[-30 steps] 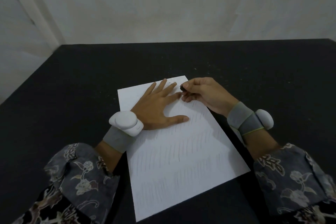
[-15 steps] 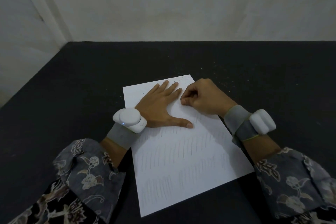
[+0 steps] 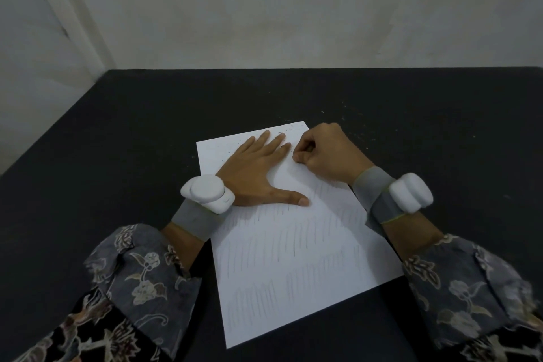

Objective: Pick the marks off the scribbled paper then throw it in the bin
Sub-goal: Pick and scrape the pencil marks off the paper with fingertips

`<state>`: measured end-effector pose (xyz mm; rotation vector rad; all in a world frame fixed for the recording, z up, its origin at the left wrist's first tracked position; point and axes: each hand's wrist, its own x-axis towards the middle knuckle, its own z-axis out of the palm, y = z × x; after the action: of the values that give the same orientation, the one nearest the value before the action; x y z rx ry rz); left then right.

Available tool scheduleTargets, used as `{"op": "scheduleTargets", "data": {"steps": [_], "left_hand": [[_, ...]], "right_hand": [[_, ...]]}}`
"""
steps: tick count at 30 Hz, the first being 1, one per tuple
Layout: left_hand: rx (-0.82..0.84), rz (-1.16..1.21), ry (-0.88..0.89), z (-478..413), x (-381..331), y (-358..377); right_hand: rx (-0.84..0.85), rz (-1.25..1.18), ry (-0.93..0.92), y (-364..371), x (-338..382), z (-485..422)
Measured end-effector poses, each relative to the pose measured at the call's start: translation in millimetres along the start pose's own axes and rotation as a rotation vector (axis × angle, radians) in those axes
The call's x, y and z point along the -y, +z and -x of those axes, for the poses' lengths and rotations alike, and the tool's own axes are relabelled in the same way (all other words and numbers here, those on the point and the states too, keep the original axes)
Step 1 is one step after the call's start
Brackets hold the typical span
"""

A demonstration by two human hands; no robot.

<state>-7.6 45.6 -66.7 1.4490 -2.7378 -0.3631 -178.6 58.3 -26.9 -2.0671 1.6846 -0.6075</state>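
The scribbled paper (image 3: pixel 293 232) lies on the black table (image 3: pixel 117 156) in front of me, tilted a little, its far part wiped clean and rows of faint pencil strokes across the middle and near part. My left hand (image 3: pixel 255 173) lies flat on the far half of the sheet, fingers straight and spread, thumb pointing right, pressing it down. My right hand (image 3: pixel 323 153) rests at the sheet's far right edge, fingers curled tight against the thumb; whether they pinch something I cannot tell. Tiny crumbs (image 3: pixel 352 123) speckle the table beyond it.
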Motion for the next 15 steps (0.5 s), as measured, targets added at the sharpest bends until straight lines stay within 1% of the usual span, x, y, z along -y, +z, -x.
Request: {"op": "scheduleTargets", "data": {"steps": [3,4,6,9,10,11,12,15], "left_hand": [[-0.015,0.011,0.013,-0.1,1.0,1.2],[-0.015,0.013,0.014,-0.1,1.2,0.9],[-0.012,0.014,0.012,0.0,-0.1,0.6],[0.000,0.000,-0.004,1.8,-1.7,-1.9],[0.006,-0.002,-0.010,2.1,-2.5,-2.7],[0.010,-0.002,-0.016,1.8,-3.1,-3.1],[0.011,-0.002,-0.019,1.7,-3.0,-3.0],[0.002,0.003,-0.007,1.3,-1.1,-2.2]], "right_hand": [[0.209,-0.008,-0.061,-2.5,7.3,8.3],[0.229,-0.003,-0.065,-3.0,7.6,8.2],[0.162,0.011,-0.035,-2.2,2.2,2.0],[-0.035,0.023,0.026,2.6,-6.0,-10.8],[-0.070,0.020,0.037,2.6,-7.0,-11.1],[-0.060,0.017,0.035,1.8,-6.7,-9.0],[-0.003,0.015,0.017,0.4,-5.1,-4.9],[0.251,-0.035,-0.048,-5.9,4.7,10.0]]}}
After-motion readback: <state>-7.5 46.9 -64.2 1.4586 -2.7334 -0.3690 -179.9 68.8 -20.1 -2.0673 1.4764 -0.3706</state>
